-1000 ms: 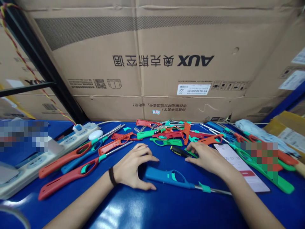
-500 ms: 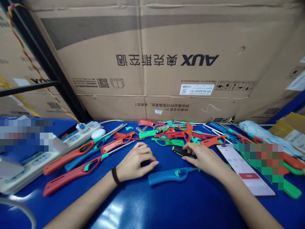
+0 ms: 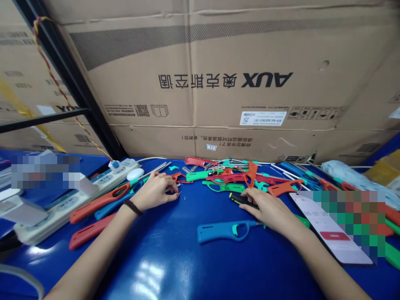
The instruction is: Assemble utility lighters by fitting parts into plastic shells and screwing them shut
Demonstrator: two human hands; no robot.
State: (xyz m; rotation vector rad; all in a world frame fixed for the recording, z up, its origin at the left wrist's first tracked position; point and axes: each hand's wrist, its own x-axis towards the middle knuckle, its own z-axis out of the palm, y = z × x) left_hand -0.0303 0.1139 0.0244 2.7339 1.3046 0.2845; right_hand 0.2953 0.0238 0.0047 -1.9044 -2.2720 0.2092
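Your left hand [image 3: 156, 189] is over the left half of the tabletop [image 3: 175, 258], back from the near edge — fingers curled, thumb close to the fingertips, gap narrow. A thin sliver shows at the tips; can't tell if you're pinching it or it lies behind them. A tiny pale bit [image 3: 184, 198] lies just beside, too small to name.

Your right hand [image 3: 264, 208] is right of centre, fingers and thumb on either side of a black-and-yellow handle [image 3: 236, 198]. Its other end is hidden under your palm; can't tell if you're gripping it or just resting there.

The blue lighter [image 3: 215, 233] lies flat between your forearms, nearer the tabletop's near edge than the handle, butt to the left; its nozzle goes out of sight by your right wrist. A green piece [image 3: 303, 221] pokes out past that forearm, mostly covered.

Your left forearm cuts off the red lighter [image 3: 92, 231]; the orange lighter [image 3: 96, 204] lies beyond it, beside the power strip [image 3: 103, 180]. Toward the far edge, lighter shells [image 3: 225, 177] overlap in a heap — hard to separate. On the right, pixelation covers part of the phone [image 3: 333, 236] and the things beside it.
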